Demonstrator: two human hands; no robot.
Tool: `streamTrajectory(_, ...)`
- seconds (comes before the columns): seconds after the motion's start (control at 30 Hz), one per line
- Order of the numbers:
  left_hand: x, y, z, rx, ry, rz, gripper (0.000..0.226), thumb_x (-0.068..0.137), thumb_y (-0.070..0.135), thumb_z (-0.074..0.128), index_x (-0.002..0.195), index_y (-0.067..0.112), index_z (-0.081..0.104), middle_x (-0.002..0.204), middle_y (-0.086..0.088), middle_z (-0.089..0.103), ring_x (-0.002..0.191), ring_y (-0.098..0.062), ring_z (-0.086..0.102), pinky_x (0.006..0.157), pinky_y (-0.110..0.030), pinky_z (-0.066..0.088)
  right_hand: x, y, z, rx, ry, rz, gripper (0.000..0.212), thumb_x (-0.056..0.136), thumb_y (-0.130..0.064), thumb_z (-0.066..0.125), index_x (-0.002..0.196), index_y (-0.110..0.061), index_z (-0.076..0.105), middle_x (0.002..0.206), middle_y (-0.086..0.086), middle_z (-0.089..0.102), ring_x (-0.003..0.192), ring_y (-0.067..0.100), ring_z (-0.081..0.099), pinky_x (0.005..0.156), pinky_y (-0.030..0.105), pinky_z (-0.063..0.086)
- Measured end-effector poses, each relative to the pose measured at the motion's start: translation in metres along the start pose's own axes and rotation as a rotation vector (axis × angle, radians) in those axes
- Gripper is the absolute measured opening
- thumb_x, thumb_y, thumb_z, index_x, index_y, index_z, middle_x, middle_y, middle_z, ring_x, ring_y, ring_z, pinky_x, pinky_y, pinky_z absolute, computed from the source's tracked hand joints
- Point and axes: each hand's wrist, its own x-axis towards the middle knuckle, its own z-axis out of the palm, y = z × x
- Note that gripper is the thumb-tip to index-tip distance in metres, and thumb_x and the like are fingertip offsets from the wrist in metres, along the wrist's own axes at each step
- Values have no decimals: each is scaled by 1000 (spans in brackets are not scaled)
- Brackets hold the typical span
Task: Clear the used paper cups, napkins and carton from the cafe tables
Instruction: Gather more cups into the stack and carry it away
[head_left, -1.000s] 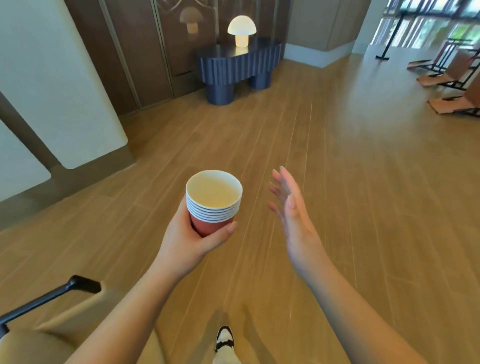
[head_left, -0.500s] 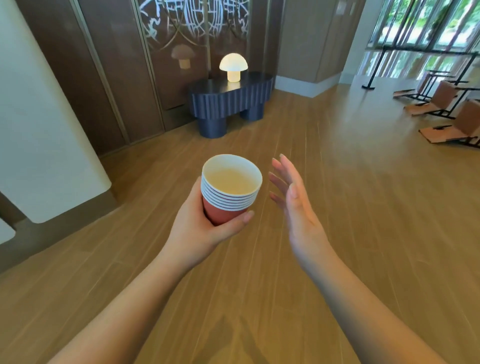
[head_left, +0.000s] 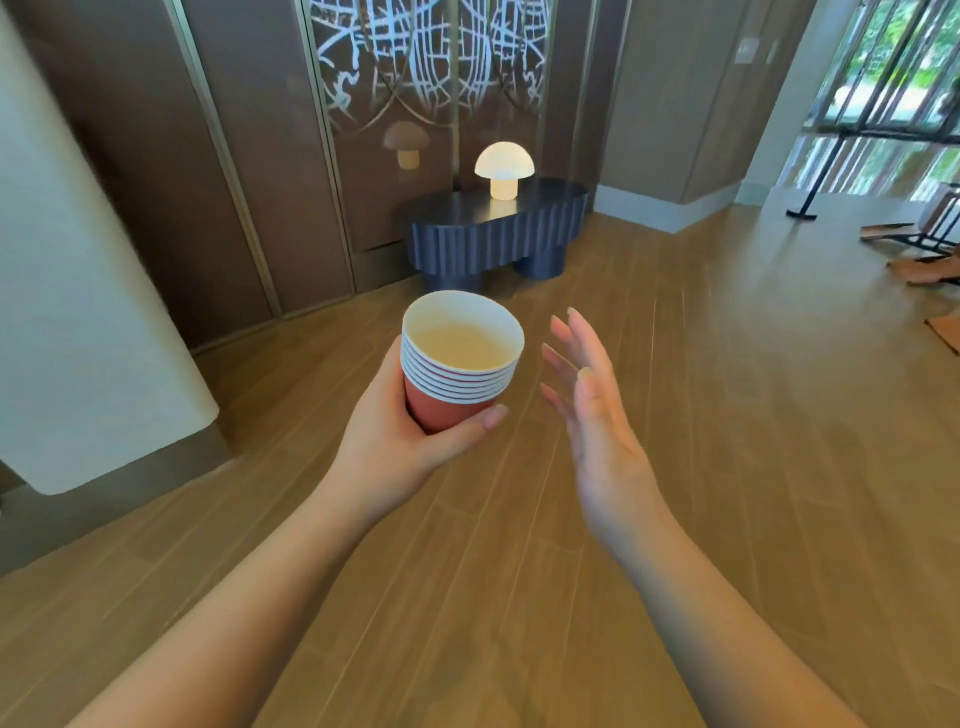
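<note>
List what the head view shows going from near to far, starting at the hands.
Left hand gripping the stack of paper cups and open right hand → wooden floor → dark blue console table → mushroom lamp → patterned wall panel.

Wood plank floor (head_left: 701, 467); lit mushroom lamp (head_left: 504, 169) on dark fluted console (head_left: 493, 236); windows (head_left: 893, 88) right.
</note>
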Motion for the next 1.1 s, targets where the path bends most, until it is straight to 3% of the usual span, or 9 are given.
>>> streamTrajectory(0.3, 135, -67, 9, 31, 38, 13, 72, 69, 56, 84, 131, 47, 48, 122, 33, 63, 115, 7, 62, 83, -7, 51, 148, 59, -3, 33, -85, -51, 53, 87, -84, 35, 138, -73, 27, 159, -31, 29, 148, -2, 29, 125, 49, 26)
streamTrajectory(0.47, 221, -114, -6, 36, 72, 49, 67, 73, 48, 86, 128, 49, 47, 120, 37, 62, 114, 11, 60, 80, -3, 49, 241, 97, 14, 24, -93, -94, 54, 90, -81, 37, 142, -68, 29, 159, -27, 31, 149, 2, 31, 124, 51, 27)
streamTrajectory(0.77, 384, -173, 11, -131, 14, 73, 71, 74, 35, 87, 135, 28, 52, 122, 21, 66, 116, -2, 64, 86, -12, 52, 390, 149, 5, -18, -20, -59, 53, 90, -79, 42, 140, -69, 33, 155, -33, 35, 146, -4, 31, 123, 47, 27)
streamTrajectory(0.93, 462, -212, 28, -153, 1, 62, 67, 76, 29, 90, 132, 33, 53, 121, 22, 67, 114, -2, 65, 83, -13, 55, 462, 189, -14, -7, 33, -46, 55, 88, -82, 42, 141, -68, 33, 156, -32, 34, 148, -3, 29, 123, 50, 25)
streamTrajectory(1.1, 544, -252, 60, -142, 5, 36, 72, 74, 39, 89, 135, 31, 53, 120, 20, 67, 113, -4, 66, 79, -22, 60, 544, 235, -42, -16, 40, -61, 53, 87, -83, 40, 139, -72, 32, 154, -38, 32, 145, -10, 28, 122, 43, 25)
